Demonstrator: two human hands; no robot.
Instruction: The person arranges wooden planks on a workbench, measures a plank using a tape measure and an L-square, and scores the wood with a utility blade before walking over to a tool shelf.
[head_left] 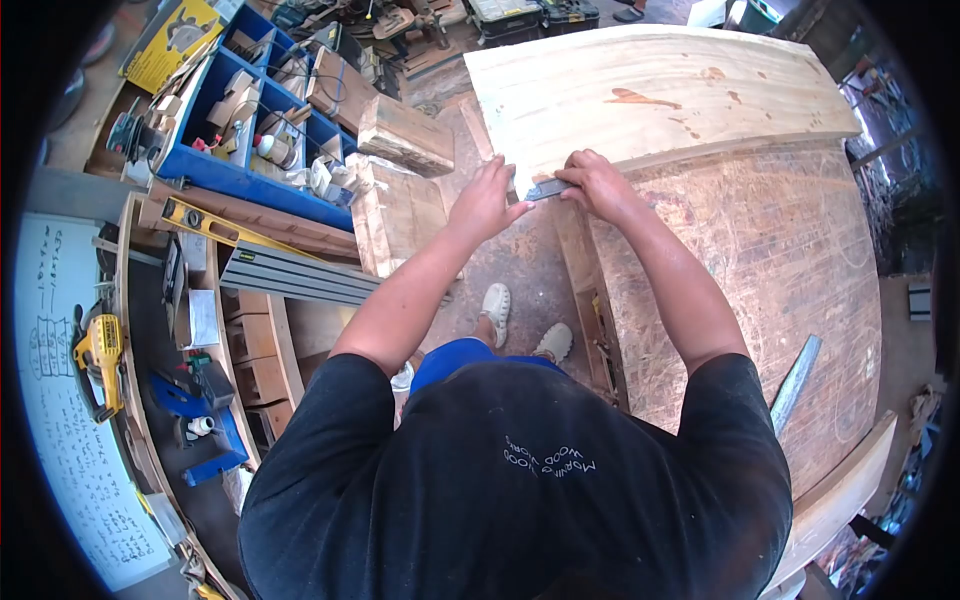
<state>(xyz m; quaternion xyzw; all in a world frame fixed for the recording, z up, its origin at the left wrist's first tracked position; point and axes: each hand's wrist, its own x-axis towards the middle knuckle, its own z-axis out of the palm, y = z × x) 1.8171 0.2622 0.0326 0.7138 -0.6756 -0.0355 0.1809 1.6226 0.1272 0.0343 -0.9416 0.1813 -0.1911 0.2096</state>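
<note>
A short, dark grey flat bar (547,189) spans the gap between my hands, against the near left corner of a large pale wooden board (660,95). My right hand (600,187) is closed around the bar's right end, with its fingers bent. At the other end, my left hand (487,197) has its thumb against the bar and its fingers up by the board's end. The exact kind of bar is hard to make out, and my left fingers partly hide what they press on. The board lies across the far part of a worn wooden workbench (740,250).
A long metal strip (796,384) lies on the bench at right. Thick wood blocks (405,135) stand to the left, near a blue compartment box (260,185) of tools. A yellow spirit level (215,222), grey rail (300,275), yellow power tool (103,350) and whiteboard (60,400) are further left.
</note>
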